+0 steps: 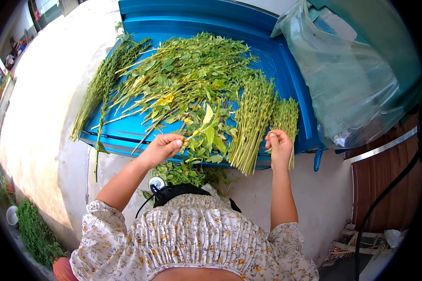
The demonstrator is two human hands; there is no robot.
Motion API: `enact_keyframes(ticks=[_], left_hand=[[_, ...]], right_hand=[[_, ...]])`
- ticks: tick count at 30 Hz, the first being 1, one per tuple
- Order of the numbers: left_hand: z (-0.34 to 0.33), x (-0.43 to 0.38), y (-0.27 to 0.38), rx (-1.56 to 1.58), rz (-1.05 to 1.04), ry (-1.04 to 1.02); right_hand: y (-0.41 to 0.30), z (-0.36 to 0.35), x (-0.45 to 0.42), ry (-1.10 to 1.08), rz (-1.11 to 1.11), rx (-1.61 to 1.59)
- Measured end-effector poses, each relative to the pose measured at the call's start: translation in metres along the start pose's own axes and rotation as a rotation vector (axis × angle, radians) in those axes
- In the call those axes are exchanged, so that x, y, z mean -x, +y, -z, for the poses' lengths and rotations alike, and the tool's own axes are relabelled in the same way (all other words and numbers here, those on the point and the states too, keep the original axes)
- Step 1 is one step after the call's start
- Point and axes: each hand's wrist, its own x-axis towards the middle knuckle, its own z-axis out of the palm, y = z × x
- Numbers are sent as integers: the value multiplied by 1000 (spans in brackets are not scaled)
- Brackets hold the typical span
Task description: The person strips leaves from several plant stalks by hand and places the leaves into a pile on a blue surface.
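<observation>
My left hand (165, 148) pinches a leafy sprig (200, 130) between thumb and fingers. The sprig bears green pods and a few yellowing leaves, and it points up to the right. My right hand (279, 143) has its fingers curled in, over the gap between two bundles of stalks; whether a thin stem is inside them I cannot tell. To its left lies the larger bundle of podded stalks (251, 119), apparently sesame, with cut ends towards me. A smaller bundle (286, 112) is partly hidden behind this hand. Beyond both hands spreads a loose heap of leafy stalks (183, 70).
Everything lies on a blue metal cargo bed (263, 63) with raised sides. At its left edge rests another bundle of stalks (102, 87). Clear plastic sheeting (351, 87) hangs at the right. Dropped leaves (183, 174) lie below the bed's near edge. A black cable (379, 196) runs down the right.
</observation>
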Motion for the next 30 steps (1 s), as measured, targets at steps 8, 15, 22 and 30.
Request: enact_keyframes(ticks=[8, 15, 22, 30], left_hand=[[-8, -12, 0, 46, -121, -97], [-20, -17, -2, -151, -169, -20], [-31, -15, 8, 66, -72, -89], [-22, -16, 11, 244, -7, -224]], right_hand=[[92, -45, 78, -524, 495, 895], [-54, -90, 44, -108, 653, 470], [-34, -100, 48, -327, 1019, 560], [-8, -88, 61, -533, 499, 417]])
